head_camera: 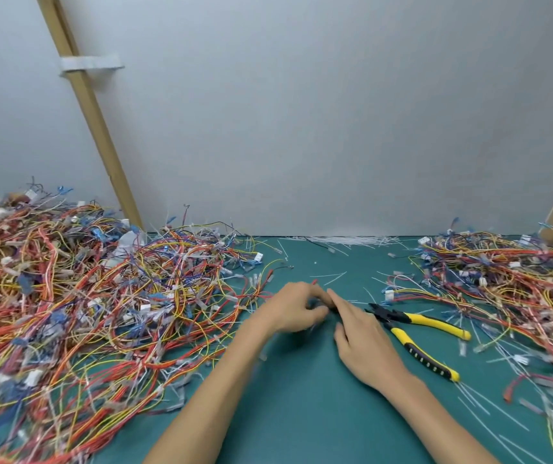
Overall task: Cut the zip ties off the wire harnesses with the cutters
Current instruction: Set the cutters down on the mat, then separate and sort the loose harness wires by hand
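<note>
The left hand (293,308) and right hand (362,333) meet on the green worktop (301,413); the left fingers are curled, their grip lost in blur, and the right fingers are straight. The yellow-handled cutters (402,337) lie just beside the right hand, between heaps of wire harnesses (101,296)

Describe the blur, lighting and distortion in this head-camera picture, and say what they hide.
Head view: motion blur smears the left hand and the near edge of the left wire pile, so whether its fingers hold anything is unreadable; the right hand and cutters are sharper. Same view: light is soft and even, faint shadow on the green mat, no glare; the wooden strut slants, probably wide-angle distortion.
</note>
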{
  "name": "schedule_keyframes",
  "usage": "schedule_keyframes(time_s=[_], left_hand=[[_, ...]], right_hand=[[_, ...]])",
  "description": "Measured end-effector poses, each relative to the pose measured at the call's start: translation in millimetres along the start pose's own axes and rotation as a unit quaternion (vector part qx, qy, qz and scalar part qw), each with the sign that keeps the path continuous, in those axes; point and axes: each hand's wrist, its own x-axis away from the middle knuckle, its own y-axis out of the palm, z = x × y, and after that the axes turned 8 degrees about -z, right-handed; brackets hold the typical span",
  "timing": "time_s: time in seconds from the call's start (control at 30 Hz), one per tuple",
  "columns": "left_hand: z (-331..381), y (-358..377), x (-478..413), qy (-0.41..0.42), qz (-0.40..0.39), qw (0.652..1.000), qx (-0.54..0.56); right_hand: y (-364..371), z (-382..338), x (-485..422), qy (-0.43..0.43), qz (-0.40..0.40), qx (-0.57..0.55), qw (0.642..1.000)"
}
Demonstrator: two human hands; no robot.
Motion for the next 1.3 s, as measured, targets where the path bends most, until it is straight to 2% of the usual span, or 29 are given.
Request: schedule_keyframes(time_s=[0.07, 0.13, 0.3, 0.43, 0.5, 0.57, 0.73, 0.9, 1.1, 1.3], left_hand=[[2.6, -22.3, 6.5, -0.002, -0.012, 1.000, -0.018], [7.1, -50.0, 17.5, 0.010, 0.007, 1.000, 0.000], [2.7, -117.5, 64.0, -0.004, 0.216, 0.976, -0.021], [-21.3, -139.5, 88.3, -0.109, 0.315, 0.939, -0.079], [-36.7, -141.3, 89.4, -0.197, 0.292, 0.932, -0.081], [-49.7, -135.4, 85.2, -0.266, 0.234, 0.932, -0.072], [-69.4, -119.0, 71.7, -0.332, 0.164, 0.927, -0.064], [-75.6, -117.3, 71.1, -0.321, 0.194, 0.925, -0.058], [-54.6, -123.2, 71.2, -0.227, 0.329, 0.909, -0.122], [-18.9, -145.7, 51.8, -0.115, 0.447, 0.880, -0.112]], right_hand=[[0.1, 1.5, -0.5, -0.001, -0.003, 0.011, 1.000], [0.0, 2.4, -0.4, 0.003, -0.013, 0.019, 1.000], [0.4, 2.2, -0.4, 0.003, -0.016, 0.016, 1.000], [2.2, 3.0, -1.3, 0.003, -0.012, 0.019, 1.000], [2.2, 3.0, -1.4, 0.001, -0.012, 0.019, 1.000], [2.5, 3.2, -1.1, 0.000, -0.012, 0.017, 1.000], [1.0, 3.1, 0.0, -0.007, -0.003, -0.003, 1.000], [1.6, 4.9, 0.3, -0.009, 0.004, -0.022, 1.000], [3.2, 7.0, -0.3, -0.005, -0.001, -0.028, 1.000], [1.6, 6.5, 1.1, 0.004, -0.003, -0.042, 0.999]])
